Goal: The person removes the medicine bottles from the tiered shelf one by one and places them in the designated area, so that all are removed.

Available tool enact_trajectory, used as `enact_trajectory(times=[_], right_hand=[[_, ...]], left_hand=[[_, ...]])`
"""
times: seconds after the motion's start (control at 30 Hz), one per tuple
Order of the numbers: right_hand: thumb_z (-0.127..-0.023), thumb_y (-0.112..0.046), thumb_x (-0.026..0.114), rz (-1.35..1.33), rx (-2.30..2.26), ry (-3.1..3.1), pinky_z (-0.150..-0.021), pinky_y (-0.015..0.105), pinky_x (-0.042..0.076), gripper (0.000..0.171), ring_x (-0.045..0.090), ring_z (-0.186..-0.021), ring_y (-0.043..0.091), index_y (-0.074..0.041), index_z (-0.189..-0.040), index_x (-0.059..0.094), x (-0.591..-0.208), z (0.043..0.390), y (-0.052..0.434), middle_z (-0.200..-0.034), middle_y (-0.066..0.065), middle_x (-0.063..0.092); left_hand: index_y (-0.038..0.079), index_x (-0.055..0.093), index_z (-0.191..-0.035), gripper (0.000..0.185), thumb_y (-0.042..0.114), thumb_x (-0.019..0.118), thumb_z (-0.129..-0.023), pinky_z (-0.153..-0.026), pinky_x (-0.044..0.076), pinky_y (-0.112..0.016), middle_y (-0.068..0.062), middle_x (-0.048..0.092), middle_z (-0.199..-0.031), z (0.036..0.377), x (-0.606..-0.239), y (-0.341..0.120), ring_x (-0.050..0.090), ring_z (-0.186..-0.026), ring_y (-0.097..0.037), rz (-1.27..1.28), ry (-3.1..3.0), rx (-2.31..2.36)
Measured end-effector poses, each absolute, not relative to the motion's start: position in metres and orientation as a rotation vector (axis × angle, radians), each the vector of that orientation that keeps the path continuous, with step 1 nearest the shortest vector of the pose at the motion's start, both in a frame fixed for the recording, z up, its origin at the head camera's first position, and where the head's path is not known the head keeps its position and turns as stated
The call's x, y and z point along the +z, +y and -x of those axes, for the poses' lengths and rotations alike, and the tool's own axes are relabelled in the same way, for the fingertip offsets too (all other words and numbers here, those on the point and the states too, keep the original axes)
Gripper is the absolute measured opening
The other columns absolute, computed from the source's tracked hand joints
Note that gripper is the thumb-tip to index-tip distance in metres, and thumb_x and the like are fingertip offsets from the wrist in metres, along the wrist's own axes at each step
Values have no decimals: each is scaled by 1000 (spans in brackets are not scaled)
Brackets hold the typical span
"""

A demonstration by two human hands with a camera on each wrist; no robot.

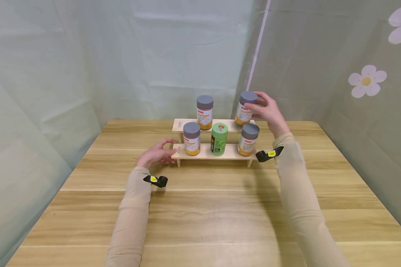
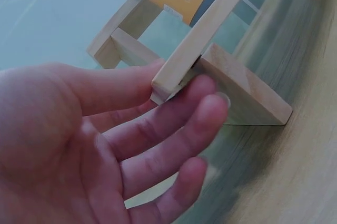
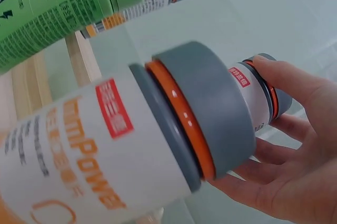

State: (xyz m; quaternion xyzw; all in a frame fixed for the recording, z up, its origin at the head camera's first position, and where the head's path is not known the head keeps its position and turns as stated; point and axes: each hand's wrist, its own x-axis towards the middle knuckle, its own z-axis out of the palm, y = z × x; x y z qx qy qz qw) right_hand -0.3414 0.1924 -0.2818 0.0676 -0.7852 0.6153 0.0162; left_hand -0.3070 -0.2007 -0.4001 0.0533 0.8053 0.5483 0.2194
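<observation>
A two-tier wooden display rack (image 1: 205,150) stands on the table. My left hand (image 1: 157,152) pinches the left end of its lower shelf, thumb above and fingers beneath, as the left wrist view shows. At the upper shelf's right end, my right hand (image 1: 269,110) grips a grey-capped supplement bottle (image 1: 243,112) near its cap. That bottle leans slightly; whether its base touches the shelf I cannot tell. Another grey-capped bottle (image 1: 205,113) stands on the upper shelf. The lower shelf carries a grey-capped bottle (image 1: 192,139), a green bottle (image 1: 219,139) and a further grey-capped bottle (image 1: 248,141).
The wooden table (image 1: 200,215) extends around the rack. Behind it hangs a pale cloth backdrop (image 1: 194,48), with printed flowers at the right. In the right wrist view, a lower-shelf bottle (image 3: 89,150) looms in front of the right hand.
</observation>
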Motion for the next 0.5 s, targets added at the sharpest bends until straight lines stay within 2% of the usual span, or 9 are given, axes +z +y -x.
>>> enact_trajectory(times=[0.37, 0.5], right_hand=[[-88, -28, 72, -160, 1859, -2353, -87, 31, 52, 54, 53, -117, 16, -21, -136, 49, -277, 329, 212, -127, 2, 54], [-87, -30, 72, -113, 1810, -2349, -94, 40, 50, 55, 53, -117, 16, -22, -137, 48, -274, 325, 219, -129, 2, 54]], left_hand=[[3, 32, -145, 53, 16, 55, -99, -68, 55, -27, 0, 69, -81, 308, -399, -198, 65, -64, -11, -180, 2227, 1592], [2, 34, -145, 53, 13, 56, -98, -64, 56, -25, -2, 68, -80, 309, -398, -199, 65, -61, -11, -174, 2243, 1598]])
